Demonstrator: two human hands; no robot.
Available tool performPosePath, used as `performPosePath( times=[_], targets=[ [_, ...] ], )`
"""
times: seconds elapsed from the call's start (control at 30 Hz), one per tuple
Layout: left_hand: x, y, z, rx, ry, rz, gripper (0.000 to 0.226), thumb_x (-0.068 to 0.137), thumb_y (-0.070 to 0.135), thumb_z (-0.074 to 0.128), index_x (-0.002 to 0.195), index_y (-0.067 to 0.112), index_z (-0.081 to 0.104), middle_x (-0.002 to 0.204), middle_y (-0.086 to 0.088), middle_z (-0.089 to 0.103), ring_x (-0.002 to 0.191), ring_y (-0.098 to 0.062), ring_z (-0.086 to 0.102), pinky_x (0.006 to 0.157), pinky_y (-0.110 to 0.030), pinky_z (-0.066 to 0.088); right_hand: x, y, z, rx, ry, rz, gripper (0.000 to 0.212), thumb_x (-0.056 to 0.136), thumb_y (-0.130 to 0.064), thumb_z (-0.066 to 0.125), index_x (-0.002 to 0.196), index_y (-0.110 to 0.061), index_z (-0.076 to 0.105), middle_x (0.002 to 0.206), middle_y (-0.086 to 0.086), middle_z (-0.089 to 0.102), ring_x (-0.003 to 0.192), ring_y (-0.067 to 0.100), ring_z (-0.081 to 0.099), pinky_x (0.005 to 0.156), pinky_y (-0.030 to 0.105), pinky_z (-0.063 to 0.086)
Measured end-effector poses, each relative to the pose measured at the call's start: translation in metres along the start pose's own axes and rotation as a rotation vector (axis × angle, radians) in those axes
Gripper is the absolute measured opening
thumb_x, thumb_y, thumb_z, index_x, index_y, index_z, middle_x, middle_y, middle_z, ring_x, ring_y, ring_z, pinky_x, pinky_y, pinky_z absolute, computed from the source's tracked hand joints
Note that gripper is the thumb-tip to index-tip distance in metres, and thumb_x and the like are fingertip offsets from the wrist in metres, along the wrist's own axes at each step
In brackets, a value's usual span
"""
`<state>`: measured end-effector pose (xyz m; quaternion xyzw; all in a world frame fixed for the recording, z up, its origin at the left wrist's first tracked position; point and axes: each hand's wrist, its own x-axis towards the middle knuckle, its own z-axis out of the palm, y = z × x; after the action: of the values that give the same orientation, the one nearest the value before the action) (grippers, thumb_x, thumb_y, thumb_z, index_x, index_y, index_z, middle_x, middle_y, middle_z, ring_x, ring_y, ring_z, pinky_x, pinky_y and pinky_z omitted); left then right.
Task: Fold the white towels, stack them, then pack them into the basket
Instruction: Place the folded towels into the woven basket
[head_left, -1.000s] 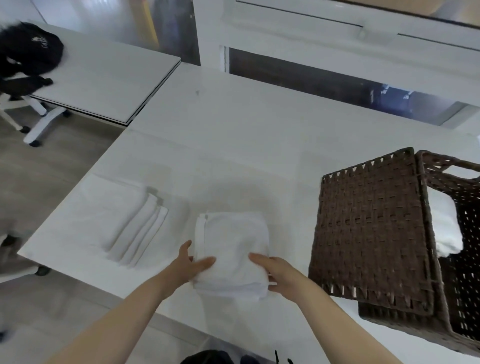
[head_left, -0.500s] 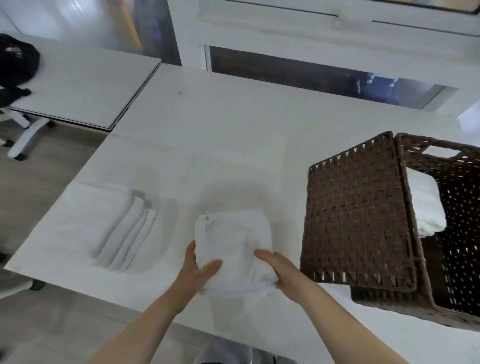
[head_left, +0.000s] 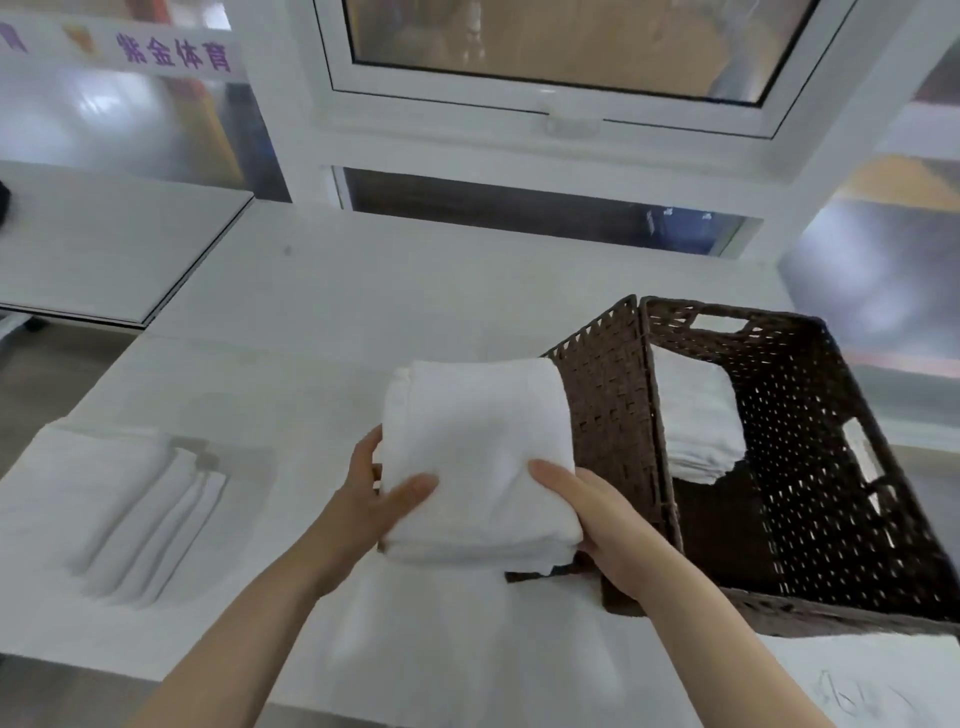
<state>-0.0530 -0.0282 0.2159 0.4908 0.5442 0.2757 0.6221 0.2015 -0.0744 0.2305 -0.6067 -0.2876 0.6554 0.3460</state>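
Inside the basket (head_left: 810, 467) lies a folded towel (head_left: 696, 421); both hands' grip holds a towel stack (head_left: 478, 457).

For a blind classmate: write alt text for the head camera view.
Both hands, left hand and right hand, hold a stack of folded white towels above a white table, beside a brown wicker basket already holding towels.

Bright, even daylight; soft shadows; slight motion blur, wide-angle edge warping

white table (head_left: 395, 291), centre of frame | spread towels (head_left: 104, 499) lie flat at lower left | brown wicker basket (head_left: 810, 467) stands at right, lid (head_left: 608, 415) upright against its left side
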Motion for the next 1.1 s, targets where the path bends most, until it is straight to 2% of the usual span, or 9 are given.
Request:
performPosePath(
  times=[0.13,0.3,0.43,0.53,0.63,0.73,0.8,0.93,1.1],
  targets=[
    [-0.006,0.044,0.046,0.056,-0.009,0.086,0.089,0.068,0.067,0.076,0.139,0.054,0.024,0.121,0.015,0.059,0.092,0.006,0.065,0.062,-0.015,0.053,-0.04,-0.026,-0.039,0.088,0.043,-0.067,0.05,0.085,-0.045,0.068,0.124,-0.014,0.064,0.115,-0.001,0.073,0.108,0.018,0.069,0.098,0.038,0.051],
    [-0.011,0.084,0.11,0.088,-0.042,0.127,0.077,0.068,0.063,0.071,0.128,0.065,0.023,0.121,0.017,0.056,0.098,0.001,0.063,0.066,-0.02,0.055,-0.083,-0.043,-0.097,0.15,0.116,-0.14,0.037,0.092,-0.038,0.062,0.12,-0.014,0.065,0.111,-0.002,0.074,0.103,0.012,0.07,0.092,0.031,0.051],
    [-0.009,0.11,0.162,0.082,-0.082,0.168,0.087,0.07,0.059,0.071,0.142,0.052,0.023,0.121,0.014,0.055,0.097,-0.002,0.063,0.057,-0.017,0.054,-0.107,-0.048,-0.144,0.159,0.147,-0.163,0.047,0.087,-0.041,0.062,0.124,-0.011,0.063,0.115,0.002,0.073,0.108,0.017,0.069,0.094,0.034,0.05],
    [-0.004,0.12,0.203,0.079,-0.113,0.181,0.076,0.073,0.052,0.068,0.136,0.052,0.025,0.119,0.015,0.055,0.094,0.0,0.063,0.055,-0.015,0.052,-0.122,-0.051,-0.18,0.143,0.165,-0.197,0.031,0.096,-0.036,0.053,0.114,-0.015,0.069,0.109,0.0,0.075,0.1,0.013,0.071,0.083,0.028,0.052],
    [0.006,0.118,0.243,0.062,-0.148,0.177,0.077,0.071,0.055,0.069,0.135,0.049,0.026,0.118,0.02,0.056,0.086,0.01,0.064,0.061,-0.012,0.052,-0.128,-0.05,-0.219,0.16,0.207,-0.192,0.035,0.094,-0.041,0.057,0.118,-0.018,0.068,0.114,0.0,0.073,0.107,0.017,0.069,0.096,0.036,0.05],
    [0.019,0.108,0.277,0.064,-0.189,0.105,0.083,0.079,0.052,0.071,0.145,0.038,0.023,0.118,0.02,0.057,0.093,0.005,0.063,0.075,-0.02,0.052,-0.119,-0.038,-0.253,0.207,0.211,-0.101,0.046,0.09,-0.045,0.063,0.125,-0.016,0.066,0.119,0.005,0.071,0.112,0.024,0.067,0.103,0.042,0.046],
    [0.026,0.097,0.296,0.094,-0.197,0.044,0.081,0.087,0.042,0.07,0.15,0.027,0.021,0.121,0.014,0.056,0.1,-0.001,0.059,0.08,-0.019,0.049,-0.11,-0.029,-0.265,0.242,0.23,-0.011,0.046,0.089,-0.043,0.064,0.123,-0.012,0.066,0.116,0.009,0.072,0.107,0.025,0.069,0.095,0.039,0.051],
    [0.032,0.073,0.323,0.119,-0.216,-0.097,0.071,0.088,0.04,0.069,0.143,0.024,0.027,0.115,0.007,0.058,0.093,-0.005,0.06,0.056,-0.014,0.053,-0.092,-0.009,-0.282,0.258,0.241,0.126,0.04,0.088,-0.039,0.063,0.112,-0.008,0.071,0.105,0.014,0.074,0.087,0.026,0.072,0.067,0.031,0.055],
    [0.036,0.045,0.343,0.054,-0.155,-0.295,0.079,0.078,0.049,0.071,0.139,0.022,0.028,0.114,-0.001,0.06,0.09,-0.015,0.061,0.069,-0.027,0.05,-0.068,0.011,-0.293,0.247,0.265,0.264,0.043,0.084,-0.04,0.067,0.105,-0.004,0.074,0.107,0.02,0.072,0.097,0.032,0.071,0.084,0.036,0.055]
  ],
)
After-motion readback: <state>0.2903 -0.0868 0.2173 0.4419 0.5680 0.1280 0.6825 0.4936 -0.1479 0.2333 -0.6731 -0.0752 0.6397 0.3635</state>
